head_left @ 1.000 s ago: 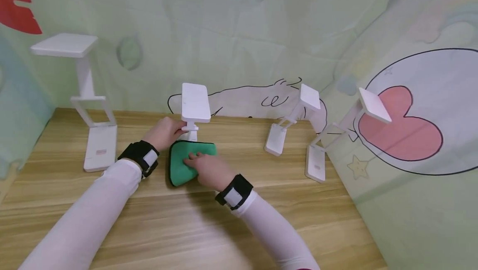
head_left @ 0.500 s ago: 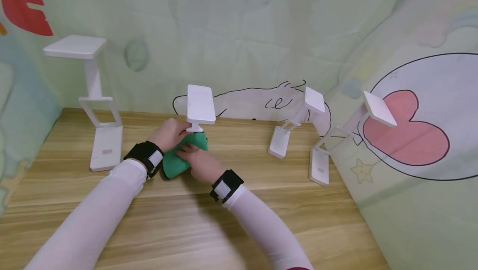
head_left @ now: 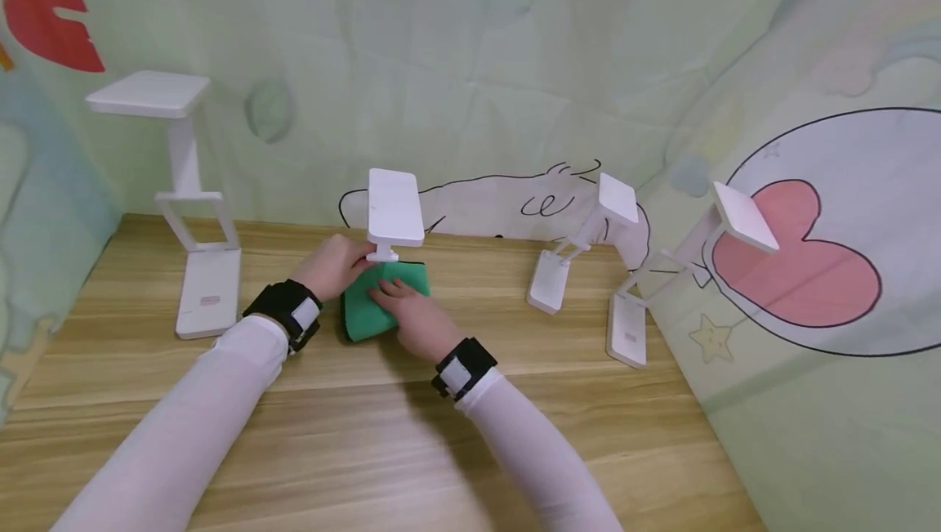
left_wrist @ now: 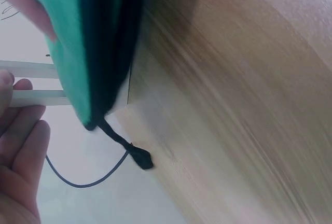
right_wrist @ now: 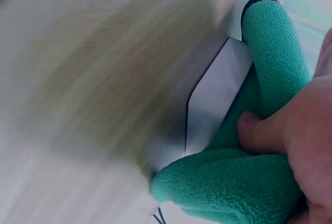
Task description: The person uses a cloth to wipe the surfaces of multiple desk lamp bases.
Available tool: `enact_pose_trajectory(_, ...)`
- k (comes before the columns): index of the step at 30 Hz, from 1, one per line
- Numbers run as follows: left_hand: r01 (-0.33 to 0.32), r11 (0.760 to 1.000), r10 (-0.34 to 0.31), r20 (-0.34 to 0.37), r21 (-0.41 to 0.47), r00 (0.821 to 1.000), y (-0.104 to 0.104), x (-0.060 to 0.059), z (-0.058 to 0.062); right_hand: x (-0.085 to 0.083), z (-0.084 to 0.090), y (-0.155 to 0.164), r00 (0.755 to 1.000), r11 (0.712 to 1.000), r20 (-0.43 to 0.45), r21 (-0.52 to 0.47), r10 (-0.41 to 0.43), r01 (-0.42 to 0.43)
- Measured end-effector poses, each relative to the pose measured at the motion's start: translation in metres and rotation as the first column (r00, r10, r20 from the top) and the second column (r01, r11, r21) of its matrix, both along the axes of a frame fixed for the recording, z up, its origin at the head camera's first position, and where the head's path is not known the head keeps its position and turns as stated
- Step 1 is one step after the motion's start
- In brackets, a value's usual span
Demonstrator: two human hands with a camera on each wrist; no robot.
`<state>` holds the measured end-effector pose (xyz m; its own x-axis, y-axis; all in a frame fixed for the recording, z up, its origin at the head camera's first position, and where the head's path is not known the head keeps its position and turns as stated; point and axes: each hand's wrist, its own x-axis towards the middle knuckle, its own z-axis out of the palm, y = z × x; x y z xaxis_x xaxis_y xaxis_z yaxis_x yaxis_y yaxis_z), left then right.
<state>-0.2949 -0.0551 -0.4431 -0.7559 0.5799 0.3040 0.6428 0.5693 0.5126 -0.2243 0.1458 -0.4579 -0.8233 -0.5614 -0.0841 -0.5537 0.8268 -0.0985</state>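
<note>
A white folding desk lamp (head_left: 394, 207) stands near the back of the table, its head tilted. My left hand (head_left: 334, 264) grips the lamp's slim support; the left wrist view shows the thumb and fingers (left_wrist: 26, 149) around a thin white bar. On the lamp's base (right_wrist: 212, 99), my right hand (head_left: 422, 321) holds a green towelling cloth (head_left: 363, 311) with dark edging. In the right wrist view the thumb (right_wrist: 254, 130) presses into the folded cloth, which laps over the white base. A dark loop (left_wrist: 140, 159) hangs from one cloth corner. Cloth and hand hide most of the base.
A taller white lamp (head_left: 209, 291) stands to the left. Two more white lamps, one (head_left: 550, 279) nearer and one (head_left: 626, 328) farther right, stand toward the right wall. A printed fabric backdrop (head_left: 456, 91) rises behind the wooden table (head_left: 353, 450).
My right hand has slid the cloth left and toward the lamp, then back to the right over its base. My left hand keeps its hold on the lamp's support.
</note>
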Motion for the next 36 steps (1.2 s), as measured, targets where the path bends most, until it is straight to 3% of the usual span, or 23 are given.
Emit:
enact_pose_trajectory(7, -0.012, 1.0, 0.013, -0.01, 0.029, 1.0, -0.004, 0.0, 0.0, 0.022, 0.014, 0.007, 0.998, 0.998, 0.055, 0.051, -0.026, 0.024)
enact_pose_trajectory(17, -0.016, 0.999, 0.016, 0.004, 0.031, 1.0, -0.005, 0.002, 0.0, 0.041, 0.023, -0.009, 0.994, 0.99, 0.086, 0.117, 0.072, -0.082)
enact_pose_trajectory(21, -0.006, 0.999, 0.006, -0.001, 0.037, 1.0, -0.004, 0.003, -0.001, 0.033, 0.018, -0.019, 0.99, 0.992, 0.092, 0.061, 0.105, -0.111)
enact_pose_trajectory(28, -0.001, 0.999, 0.001, 0.01, 0.038, 1.0, -0.003, 0.004, 0.0, 0.001, 0.001, -0.025, 0.994, 0.993, 0.03, -0.059, 0.108, -0.106)
enact_pose_trajectory(36, -0.004, 0.999, 0.003, 0.021, 0.043, 1.0, 0.0, 0.003, 0.0, -0.012, -0.008, -0.011, 0.998, 0.996, -0.033, -0.062, 0.058, -0.06)
